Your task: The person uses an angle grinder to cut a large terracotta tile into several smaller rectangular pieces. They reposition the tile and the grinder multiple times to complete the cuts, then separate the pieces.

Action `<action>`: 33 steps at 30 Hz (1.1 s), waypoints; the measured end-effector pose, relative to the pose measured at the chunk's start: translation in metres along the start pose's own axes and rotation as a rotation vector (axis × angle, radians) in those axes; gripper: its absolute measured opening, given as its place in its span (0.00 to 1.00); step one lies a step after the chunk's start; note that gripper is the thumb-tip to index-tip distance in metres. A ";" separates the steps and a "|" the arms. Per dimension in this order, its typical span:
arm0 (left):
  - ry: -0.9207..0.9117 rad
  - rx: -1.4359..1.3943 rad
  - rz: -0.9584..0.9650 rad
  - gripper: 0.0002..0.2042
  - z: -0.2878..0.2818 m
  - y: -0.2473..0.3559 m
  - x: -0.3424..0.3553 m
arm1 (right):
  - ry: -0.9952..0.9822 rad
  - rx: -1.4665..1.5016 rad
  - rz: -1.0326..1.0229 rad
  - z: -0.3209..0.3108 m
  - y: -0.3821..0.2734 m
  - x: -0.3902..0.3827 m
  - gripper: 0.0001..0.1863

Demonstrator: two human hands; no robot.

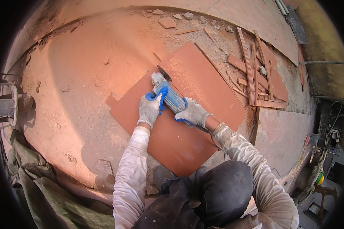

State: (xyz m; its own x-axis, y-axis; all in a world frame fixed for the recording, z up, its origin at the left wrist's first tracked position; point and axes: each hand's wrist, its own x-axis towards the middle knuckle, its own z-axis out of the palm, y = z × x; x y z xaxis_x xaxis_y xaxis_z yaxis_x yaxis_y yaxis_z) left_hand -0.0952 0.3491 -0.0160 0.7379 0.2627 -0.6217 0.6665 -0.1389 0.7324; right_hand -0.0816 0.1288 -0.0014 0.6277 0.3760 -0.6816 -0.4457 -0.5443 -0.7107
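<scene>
The grinder (168, 93) has a blue body, a grey metal head and a dark round disc at its far end. It lies on a large reddish-brown tile (187, 114), and the disc meets the tile at the tile's far left edge. The tile is flat, roughly square, turned so that 1 corner points away from the person, and coated in fine red dust.

The left hand (149, 110), in a grey glove with blue fingertips, is closed around the grinder's blue side handle. The right hand (193, 113), in a matching glove, is closed around the rear of the grinder's body. A dark cable (214, 139) runs from the rear of the grinder past the right wrist.

The tile rests on the floor (76, 99), which is covered in the same red dust. A pile of narrow offcuts (256, 76) lies on the floor just beyond the tile's right corner. Small rubble (187, 16) lies near the floor's far edge.
</scene>
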 end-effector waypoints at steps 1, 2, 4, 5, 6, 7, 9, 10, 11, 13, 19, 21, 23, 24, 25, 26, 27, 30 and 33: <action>0.002 0.016 0.011 0.20 -0.001 0.000 0.001 | 0.003 0.005 -0.011 0.001 0.000 0.001 0.34; 0.006 0.019 0.007 0.20 -0.001 0.000 0.002 | 0.006 0.011 -0.020 0.002 0.000 0.002 0.34; 0.008 0.020 0.001 0.21 -0.001 0.001 0.004 | 0.028 0.005 -0.024 0.002 0.000 0.004 0.34; 0.009 0.015 0.005 0.21 -0.002 0.001 0.004 | 0.041 0.001 -0.028 0.002 -0.001 0.005 0.34; 0.009 -0.013 -0.004 0.21 -0.002 0.002 0.005 | 0.034 0.000 -0.030 0.001 -0.002 0.007 0.35; 0.009 0.003 0.012 0.21 -0.003 0.002 0.005 | 0.031 0.000 -0.035 0.002 -0.002 0.007 0.35; 0.009 -0.020 0.006 0.21 -0.004 0.003 0.006 | 0.013 0.018 -0.025 0.001 -0.004 0.009 0.35; 0.013 -0.001 0.015 0.21 -0.004 0.004 0.007 | -0.002 0.037 -0.011 0.001 -0.005 0.010 0.35; 0.019 0.007 0.012 0.22 -0.005 0.004 0.008 | -0.025 0.064 0.014 0.001 -0.005 0.011 0.36; 0.024 0.008 0.011 0.22 -0.006 0.006 0.010 | -0.002 0.033 -0.014 0.002 -0.008 0.014 0.35; 0.026 -0.012 0.014 0.22 -0.008 0.009 0.013 | 0.019 -0.005 -0.037 0.003 -0.011 0.018 0.34; 0.029 -0.020 0.012 0.22 -0.008 0.010 0.012 | 0.025 -0.007 -0.048 0.004 -0.011 0.019 0.34; 0.038 -0.009 0.030 0.22 -0.009 0.012 0.012 | 0.038 -0.012 -0.064 0.005 -0.012 0.022 0.34; 0.044 -0.006 0.032 0.21 -0.009 0.013 0.013 | 0.034 -0.009 -0.067 0.005 -0.013 0.023 0.35; 0.052 0.001 0.032 0.21 -0.010 0.013 0.013 | 0.031 -0.006 -0.071 0.006 -0.013 0.023 0.35; 0.058 0.008 0.021 0.21 -0.009 0.013 0.013 | 0.027 -0.002 -0.070 0.006 -0.014 0.024 0.35; 0.064 0.010 0.013 0.21 -0.009 0.013 0.013 | 0.026 0.001 -0.069 0.007 -0.014 0.023 0.35; 0.068 -0.019 0.015 0.21 -0.008 0.011 0.013 | 0.030 0.004 -0.034 0.005 -0.017 0.020 0.36; 0.069 -0.043 0.056 0.19 -0.007 0.007 0.010 | 0.033 0.019 0.000 0.004 -0.022 0.015 0.37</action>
State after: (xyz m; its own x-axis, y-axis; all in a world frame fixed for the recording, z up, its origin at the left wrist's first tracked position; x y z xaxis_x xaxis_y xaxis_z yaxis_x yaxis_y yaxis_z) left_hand -0.0836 0.3572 -0.0151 0.7636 0.3208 -0.5604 0.6185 -0.1144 0.7774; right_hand -0.0655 0.1495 0.0030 0.6485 0.3504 -0.6758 -0.4576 -0.5300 -0.7139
